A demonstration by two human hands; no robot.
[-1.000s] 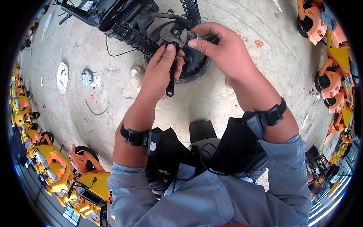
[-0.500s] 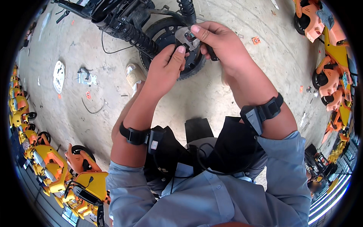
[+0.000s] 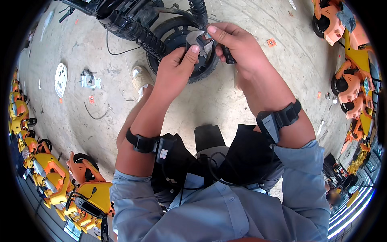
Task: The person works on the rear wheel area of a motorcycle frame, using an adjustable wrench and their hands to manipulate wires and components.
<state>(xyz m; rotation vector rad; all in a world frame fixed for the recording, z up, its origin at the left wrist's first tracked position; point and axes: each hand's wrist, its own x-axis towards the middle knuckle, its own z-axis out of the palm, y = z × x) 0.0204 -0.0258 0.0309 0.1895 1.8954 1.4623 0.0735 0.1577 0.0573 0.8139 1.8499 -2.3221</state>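
Note:
My left hand [image 3: 176,68] is closed on the silver head [image 3: 194,39] of an adjustable wrench, thumb uppermost. Fingers of my right hand [image 3: 242,50] wrap round that wrench, whose black handle [image 3: 229,55] shows below them. The right thumb presses near a small piece [image 3: 207,36] at the jaws, too hidden to make out fully. Behind both hands are a black wheel [image 3: 159,49] with a tire and two sprung fork legs [image 3: 143,36] of a scooter.
Yellow and orange scooters line the left [image 3: 46,169] and right [image 3: 348,88]. On the concrete floor [image 3: 121,92] lie a white oval plate [image 3: 61,80], a metal bracket [image 3: 89,81], a loose cable and orange scraps. My sandalled foot [image 3: 140,78] is left of the wheel.
The wrench has turned, its handle swinging from below my left hand to under my right. My left hand has shifted to the wrench head; my right hand now grips the wrench.

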